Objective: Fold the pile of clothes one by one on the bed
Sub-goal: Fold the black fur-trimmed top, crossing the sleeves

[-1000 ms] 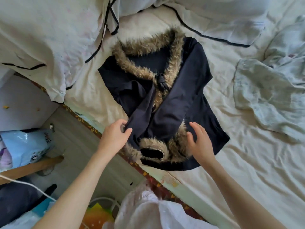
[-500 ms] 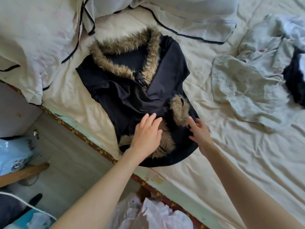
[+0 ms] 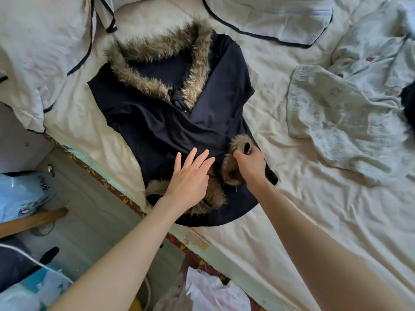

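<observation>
A dark navy jacket (image 3: 157, 122) with a brown fur collar and fur cuffs lies spread on the cream bed sheet (image 3: 292, 221), both sleeves folded across its front. My left hand (image 3: 190, 178) lies flat with straight fingers on the crossed sleeves near the hem. My right hand (image 3: 251, 164) curls its fingers round the fur cuff (image 3: 240, 145) of the right sleeve. A pale patterned garment (image 3: 336, 117) lies crumpled on the bed to the right.
White bedding with black piping (image 3: 45, 52) is bunched at the head of the bed. A dark garment (image 3: 409, 102) shows at the right edge. The bed edge runs diagonally; beside it on the floor are a blue bag (image 3: 20, 194) and white cloth (image 3: 215, 292).
My left hand let go of the left sleeve after laying it across the jacket and now presses flat. My right hand moved in and took hold of the fur cuff.
</observation>
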